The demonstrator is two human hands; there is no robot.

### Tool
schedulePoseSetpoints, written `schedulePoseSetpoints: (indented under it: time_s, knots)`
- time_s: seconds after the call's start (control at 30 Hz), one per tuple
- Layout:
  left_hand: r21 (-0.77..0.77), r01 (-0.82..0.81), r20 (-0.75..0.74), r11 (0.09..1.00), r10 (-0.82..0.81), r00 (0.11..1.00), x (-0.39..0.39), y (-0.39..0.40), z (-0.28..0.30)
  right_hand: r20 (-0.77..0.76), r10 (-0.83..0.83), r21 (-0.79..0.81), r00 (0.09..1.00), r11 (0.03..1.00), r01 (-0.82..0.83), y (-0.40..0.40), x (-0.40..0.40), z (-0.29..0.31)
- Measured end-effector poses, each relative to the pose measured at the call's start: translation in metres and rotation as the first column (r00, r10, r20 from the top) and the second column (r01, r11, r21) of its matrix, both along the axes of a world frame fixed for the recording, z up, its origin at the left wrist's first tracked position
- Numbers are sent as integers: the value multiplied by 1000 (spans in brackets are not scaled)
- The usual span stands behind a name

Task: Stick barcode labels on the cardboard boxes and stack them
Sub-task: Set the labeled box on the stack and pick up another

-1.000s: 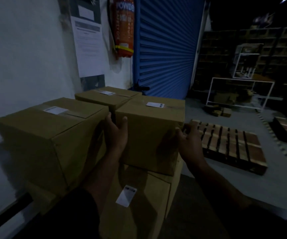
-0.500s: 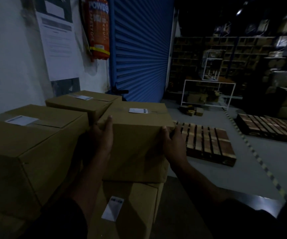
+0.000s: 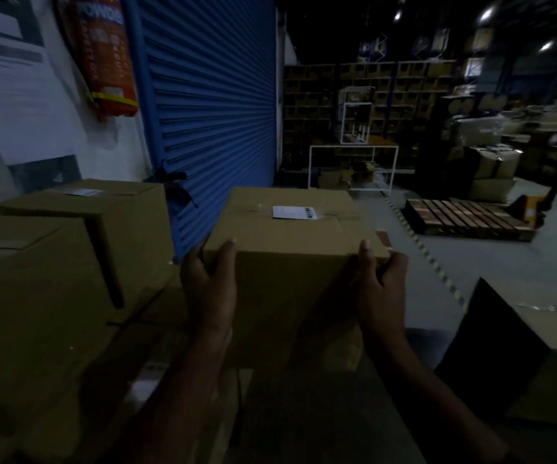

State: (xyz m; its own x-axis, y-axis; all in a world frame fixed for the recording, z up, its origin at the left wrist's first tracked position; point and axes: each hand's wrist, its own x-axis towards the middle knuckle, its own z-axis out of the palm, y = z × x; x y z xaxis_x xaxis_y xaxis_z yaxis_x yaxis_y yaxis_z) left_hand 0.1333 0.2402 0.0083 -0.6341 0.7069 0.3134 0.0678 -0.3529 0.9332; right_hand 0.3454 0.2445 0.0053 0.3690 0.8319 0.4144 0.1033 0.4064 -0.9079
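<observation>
The left hand [image 3: 208, 286] and the right hand [image 3: 382, 284] are gripping opposite sides of a cardboard box [image 3: 290, 262], thumbs lying over its near top edge, fingers wrapping round the side faces. The box is sitting in front of the person, a white barcode label [image 3: 294, 212] sticking to its top. To the left, two more boxes are standing: a near box [image 3: 29, 296] and a far box [image 3: 103, 216] carrying its own label [image 3: 81, 192]. Behind them a blue roller shutter [image 3: 210, 122] is showing, and a wooden pallet [image 3: 468, 217] is lying on the floor to the right.

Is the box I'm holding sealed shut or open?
Shut: the box has flat top flaps, with a label stuck across the seam.
</observation>
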Motion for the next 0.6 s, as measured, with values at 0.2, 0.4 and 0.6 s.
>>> schedulePoseSetpoints:
  time_s: [0.2,0.4,0.6]
  knots:
    - [-75,175,44,982,-172,984,116,-44,-35,-39,-113,-91,993,990,109,-60,115,-33]
    - [-261,232,23,937,-235,972,205,-86,-99,-51,-124,-263,991,959,107,-120,212,-93]
    - [-450,303,33,840,-323,946,261,-130,-168,57,-158,-429,986,888,167,-173,278,-153]
